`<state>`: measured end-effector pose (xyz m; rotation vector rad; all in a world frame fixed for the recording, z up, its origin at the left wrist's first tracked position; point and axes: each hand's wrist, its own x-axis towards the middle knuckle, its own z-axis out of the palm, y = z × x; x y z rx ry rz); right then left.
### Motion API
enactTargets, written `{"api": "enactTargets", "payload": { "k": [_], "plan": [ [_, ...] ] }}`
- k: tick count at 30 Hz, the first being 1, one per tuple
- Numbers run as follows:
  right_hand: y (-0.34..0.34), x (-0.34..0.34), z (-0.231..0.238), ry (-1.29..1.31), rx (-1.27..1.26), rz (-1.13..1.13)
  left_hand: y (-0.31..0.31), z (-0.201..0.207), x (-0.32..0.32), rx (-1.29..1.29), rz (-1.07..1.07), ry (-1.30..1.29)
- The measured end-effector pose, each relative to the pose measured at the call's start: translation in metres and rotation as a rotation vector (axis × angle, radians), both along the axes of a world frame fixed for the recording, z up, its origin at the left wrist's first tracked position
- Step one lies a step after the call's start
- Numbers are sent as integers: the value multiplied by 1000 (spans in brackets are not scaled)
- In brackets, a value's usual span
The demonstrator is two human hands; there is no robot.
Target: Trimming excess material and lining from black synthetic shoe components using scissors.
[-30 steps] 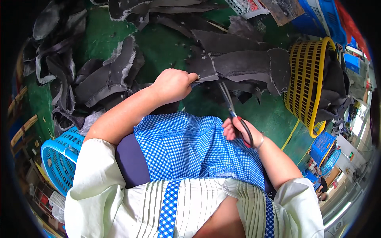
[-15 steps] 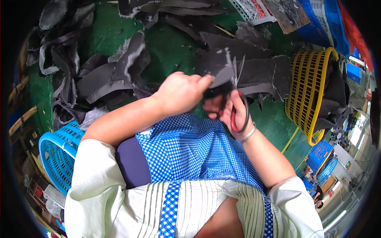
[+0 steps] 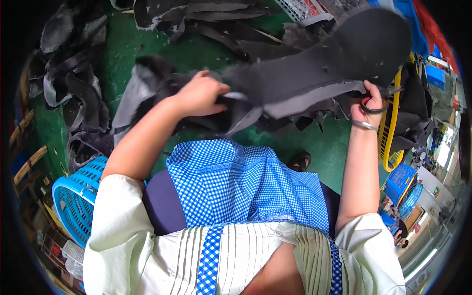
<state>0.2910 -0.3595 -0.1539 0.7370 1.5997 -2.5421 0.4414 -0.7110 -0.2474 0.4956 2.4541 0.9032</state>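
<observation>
A long dark grey fabric piece point(image 3: 305, 69) stretches between my hands, its far right end wide and rounded and slightly blurred. My right hand point(image 3: 371, 101) is closed round scissors point(image 3: 373, 108) with black and red handles, and its thumb and fingers also grip the fabric's near edge. Most of the scissor blades are hidden. On the left, my left hand point(image 3: 202, 94) curls its fingers over a bunched dark part of the fabric. Folds with a paler grey side hang beneath that hand.
Dark fabric scraps point(image 3: 76, 83) lie on the green surface point(image 3: 196, 59) to the left and far side. A yellow basket point(image 3: 391, 132) holding dark fabric stands at right. A blue basket point(image 3: 76, 191) is at left, beside my arm. A white crate point(image 3: 307, 12) sits far right.
My right hand has moved right and my left hand slightly left, so they are far apart. The fabric has lifted and spread between them, and the scissor blades no longer point up in plain view.
</observation>
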Motion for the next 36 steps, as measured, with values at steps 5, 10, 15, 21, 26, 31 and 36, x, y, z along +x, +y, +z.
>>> {"api": "enactTargets", "payload": {
  "k": [5, 10, 15, 21, 26, 31, 36],
  "plan": [
    [97, 34, -71, -373, 326, -317, 41, -27, -16, 180, 92, 43],
    [19, 135, -17, -541, 294, 762, 34, -25, -10, 155, 104, 80],
    [-13, 146, -32, -622, 263, 1282, 29, -27, -11, 191, 101, 77],
    [-46, 126, -35, -616, 497, 1295, 27, -25, -13, 106, 10, 168],
    [-61, 133, -30, -462, 587, 1162, 24, -14, -5, 152, 84, 171],
    [-123, 133, -20, -177, 549, 942, 32, 49, -4, 332, 153, 66],
    [-154, 106, 21, 57, 311, 696, -36, 51, -22, 903, 191, -194]
  ]
}}
